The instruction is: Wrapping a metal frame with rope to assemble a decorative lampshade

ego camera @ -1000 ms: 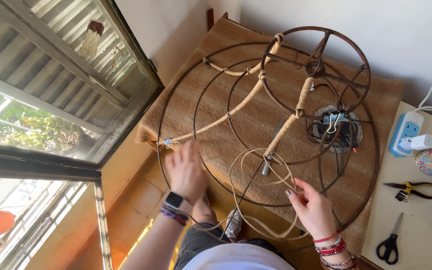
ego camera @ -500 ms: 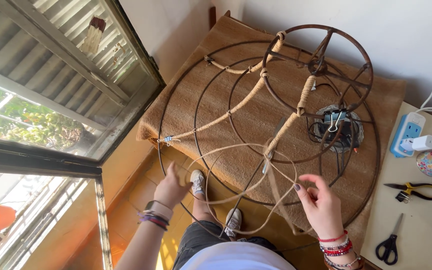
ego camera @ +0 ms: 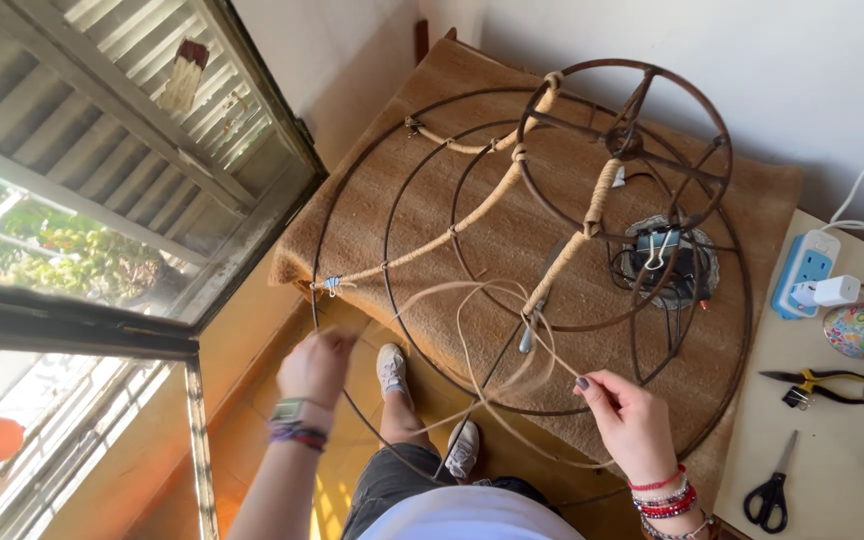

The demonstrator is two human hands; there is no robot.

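Bright window daylight from left, sharp focus.

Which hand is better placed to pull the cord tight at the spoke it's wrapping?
Right, probably. The right hand pinches the jute cord just below the half-wrapped spoke; the left hand sits further off by the outer ring.

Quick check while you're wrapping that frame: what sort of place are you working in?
Probably a room at home used as a craft corner. A rusty wire lampshade frame lies on a burlap-covered surface beside an open window, with scissors and pliers on a side table.
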